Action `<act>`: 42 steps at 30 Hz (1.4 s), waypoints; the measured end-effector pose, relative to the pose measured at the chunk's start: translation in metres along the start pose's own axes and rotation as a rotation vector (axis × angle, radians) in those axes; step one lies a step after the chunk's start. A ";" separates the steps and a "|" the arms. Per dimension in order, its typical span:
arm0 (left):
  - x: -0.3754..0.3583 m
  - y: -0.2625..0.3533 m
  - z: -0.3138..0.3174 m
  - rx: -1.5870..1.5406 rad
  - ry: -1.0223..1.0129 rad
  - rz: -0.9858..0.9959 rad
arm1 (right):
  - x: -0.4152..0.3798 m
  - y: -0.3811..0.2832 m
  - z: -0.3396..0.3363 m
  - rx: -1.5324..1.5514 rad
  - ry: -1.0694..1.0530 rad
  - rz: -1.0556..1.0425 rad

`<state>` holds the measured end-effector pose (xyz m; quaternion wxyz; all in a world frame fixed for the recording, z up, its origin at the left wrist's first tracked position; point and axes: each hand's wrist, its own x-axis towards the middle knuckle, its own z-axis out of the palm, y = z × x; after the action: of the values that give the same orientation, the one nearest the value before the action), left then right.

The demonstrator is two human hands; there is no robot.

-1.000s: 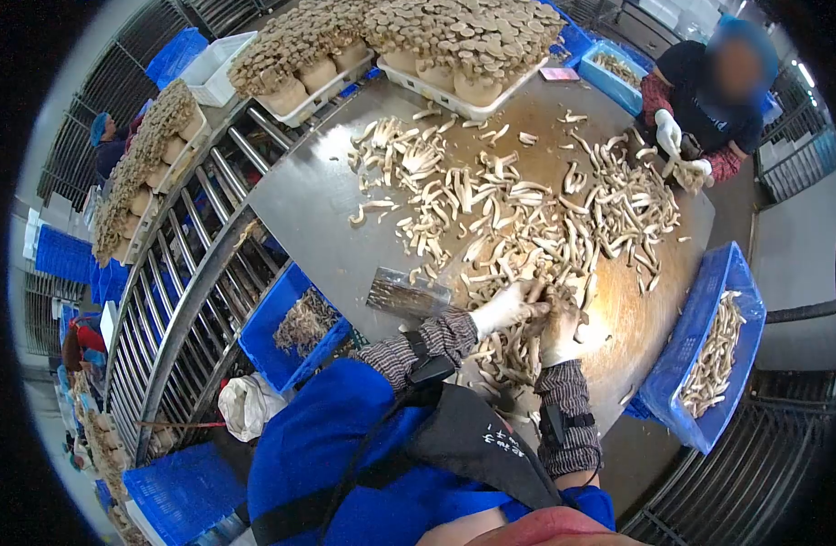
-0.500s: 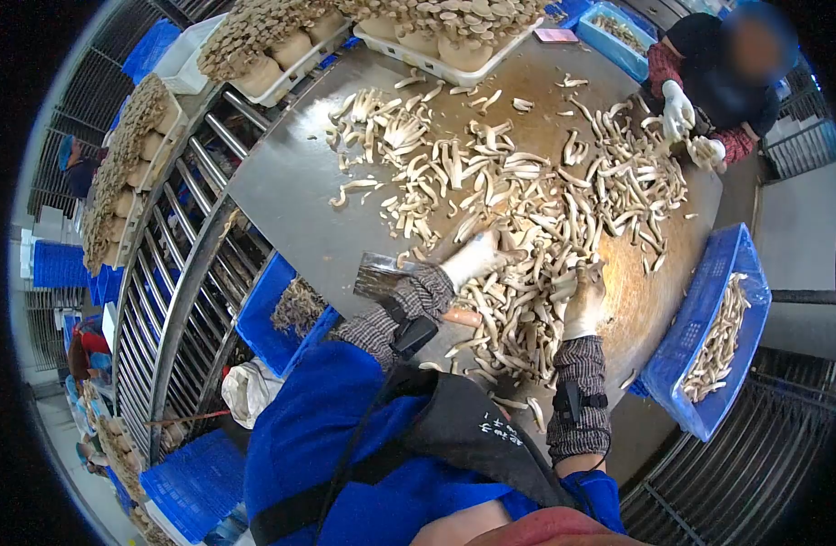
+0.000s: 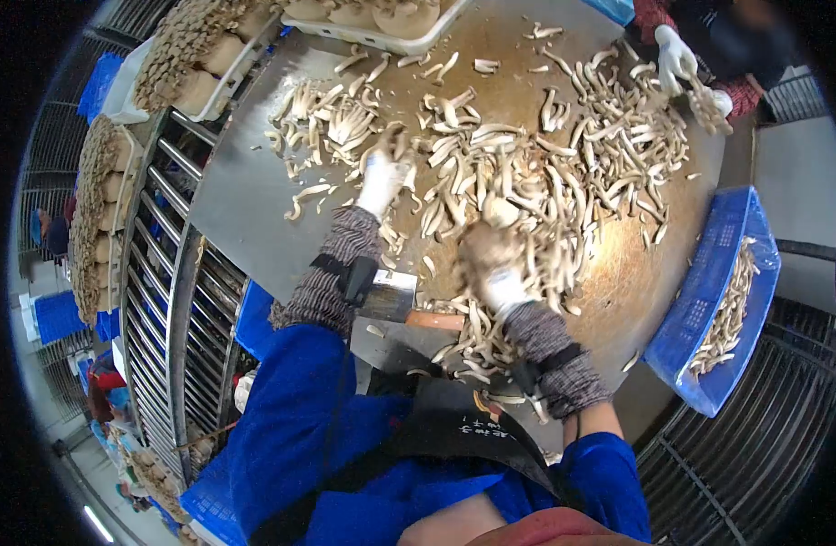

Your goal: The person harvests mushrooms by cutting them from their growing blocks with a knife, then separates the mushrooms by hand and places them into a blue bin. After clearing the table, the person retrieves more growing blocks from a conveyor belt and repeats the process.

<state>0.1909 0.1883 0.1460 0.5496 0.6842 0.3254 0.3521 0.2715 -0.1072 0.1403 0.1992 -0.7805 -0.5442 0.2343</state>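
Left hand (image 3: 384,175), shifted toward the left edge of the tabletop (image 3: 250,187), brings outlying mushrooms (image 3: 345,127) within reach; right hand (image 3: 493,271) blurs; neither grip discernible.

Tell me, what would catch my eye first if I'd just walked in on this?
Probably the great scatter of pale mushrooms across the middle of the metal table, with the person's white-gloved left grip and motion-blurred right grip among them. Next, the broad-bladed knife with its wooden handle, lying on the table's near side. Then the blue crate of mushrooms beyond the table's right edge.
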 end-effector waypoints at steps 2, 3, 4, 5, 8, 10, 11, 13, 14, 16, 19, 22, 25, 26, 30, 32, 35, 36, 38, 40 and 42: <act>-0.007 0.048 -0.019 0.016 -0.027 -0.223 | 0.014 0.044 -0.010 -0.058 0.087 0.228; -0.007 0.043 -0.030 0.111 -0.053 -0.176 | 0.029 0.032 -0.042 -0.315 0.270 0.123; -0.004 0.039 -0.035 0.203 -0.080 -0.120 | 0.045 0.019 -0.077 -0.583 0.479 0.066; -0.007 0.073 -0.025 -0.097 -0.068 -0.280 | 0.062 0.027 -0.072 -0.458 0.409 -0.054; 0.015 0.072 -0.011 0.149 -0.220 0.009 | 0.092 0.008 -0.044 -0.140 0.179 -0.475; 0.033 0.075 0.006 -0.034 -0.349 0.013 | 0.100 -0.035 -0.054 -0.348 0.039 -0.598; 0.050 0.055 0.014 0.155 -0.330 0.150 | 0.105 -0.036 -0.052 -0.363 0.021 -0.601; 0.066 0.073 0.035 0.362 -0.158 0.269 | 0.111 -0.025 -0.049 -0.324 0.039 -0.546; 0.081 0.051 0.045 0.280 -0.118 0.243 | 0.110 -0.011 -0.045 -0.272 0.074 -0.489; 0.094 0.076 0.056 0.663 -0.196 0.059 | 0.096 0.016 -0.049 -0.417 -0.017 -0.334; 0.111 0.060 0.070 1.030 -0.518 -0.086 | 0.073 0.029 -0.075 -0.427 -0.023 -0.082; 0.102 0.027 0.086 1.021 -0.593 0.012 | 0.062 0.041 -0.112 -0.077 -0.032 0.051; 0.071 0.050 0.084 0.508 -0.538 -0.147 | 0.065 0.057 -0.134 0.170 0.162 0.181; 0.065 0.049 0.077 0.207 -0.502 -0.251 | 0.071 0.046 -0.156 0.177 0.113 0.280; 0.047 0.073 0.040 -0.009 -0.401 -0.321 | 0.108 0.066 -0.158 0.137 0.428 0.251; 0.043 0.063 0.025 0.029 -0.349 -0.222 | 0.138 0.095 -0.162 0.046 0.420 0.189; 0.041 0.062 -0.001 0.515 -0.184 0.135 | 0.180 0.122 -0.167 -0.188 0.574 0.155; 0.041 0.065 -0.005 0.524 -0.177 0.134 | 0.191 0.131 -0.168 -0.200 0.508 0.229; 0.043 0.076 -0.006 0.608 -0.339 -0.034 | 0.213 0.137 -0.164 -0.210 0.305 0.408; 0.035 0.081 0.003 0.612 -0.668 -0.040 | 0.206 0.129 -0.154 -0.291 0.302 0.329; 0.013 0.042 0.026 0.894 -0.794 0.402 | 0.203 0.126 -0.156 -0.240 0.171 0.329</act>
<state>0.2227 0.1782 0.1848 0.2125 0.9741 0.0775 -0.0022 0.5179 0.0347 0.1654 0.1092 -0.8941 -0.4144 0.1300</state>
